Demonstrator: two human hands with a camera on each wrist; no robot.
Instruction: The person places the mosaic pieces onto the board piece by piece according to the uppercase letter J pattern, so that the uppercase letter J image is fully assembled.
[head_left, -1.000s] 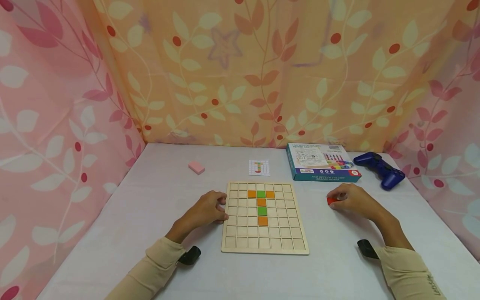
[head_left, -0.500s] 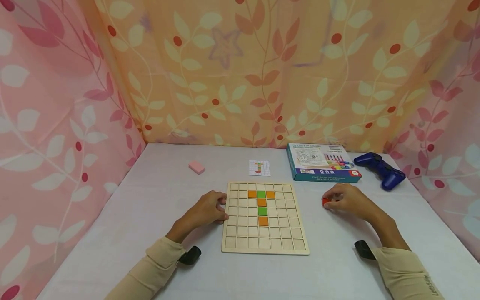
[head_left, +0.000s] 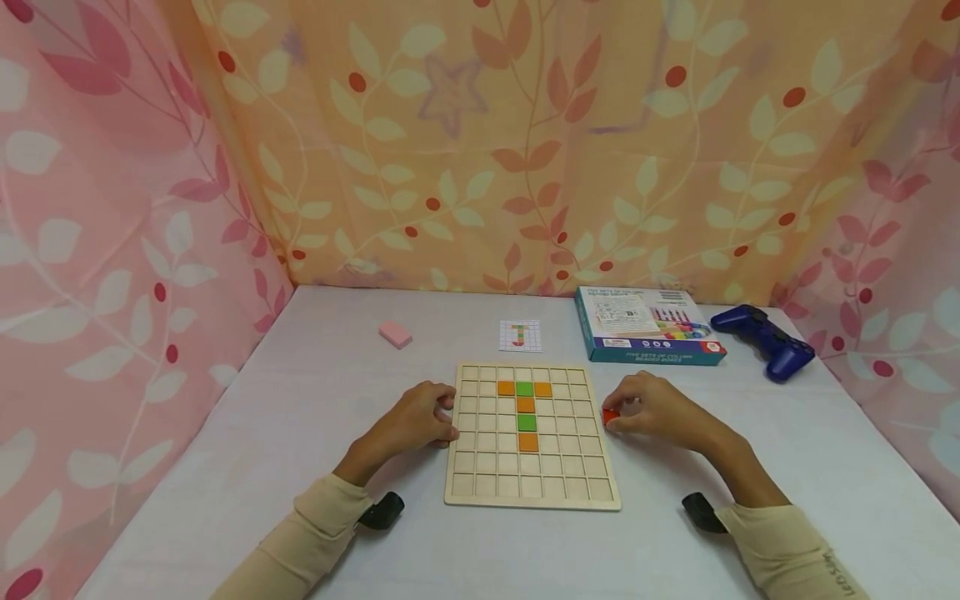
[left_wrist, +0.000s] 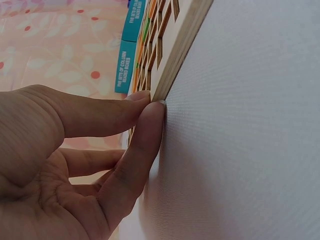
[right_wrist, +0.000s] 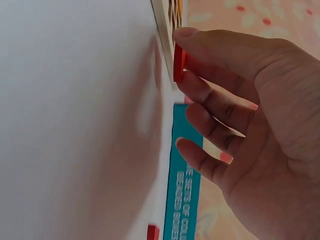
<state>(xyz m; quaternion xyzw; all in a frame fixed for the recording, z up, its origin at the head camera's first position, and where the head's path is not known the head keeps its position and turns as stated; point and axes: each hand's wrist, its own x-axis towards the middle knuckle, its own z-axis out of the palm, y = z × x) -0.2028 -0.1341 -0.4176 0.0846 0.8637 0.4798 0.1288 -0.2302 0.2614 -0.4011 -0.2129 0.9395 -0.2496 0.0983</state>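
A wooden grid board (head_left: 486, 461) lies flat on the white table. Orange tiles (head_left: 528, 442) and green tiles (head_left: 527, 422) form a T in its cells. At the board's left edge, my left hand (head_left: 415, 417) grips the rim; thumb and index finger meet at the edge in the left wrist view. My right hand (head_left: 663, 412) pinches a red tile (head_left: 611, 417) between thumb and fingers, just beside the board's right edge. The other right fingers are loosely bent. Another red piece (right_wrist: 153, 232) shows at the bottom of the right wrist view.
Behind the board lies a small pattern card (head_left: 521, 335) with a coloured T-like shape. A pink block (head_left: 395, 334) is at back left. The teal-sided game box (head_left: 651, 327) and a blue game controller (head_left: 762, 342) sit at back right. Floral curtains surround the table.
My right hand has carried the red tile leftward over the table, from in front of the box to the board's right edge. The left hand and the board have stayed put.
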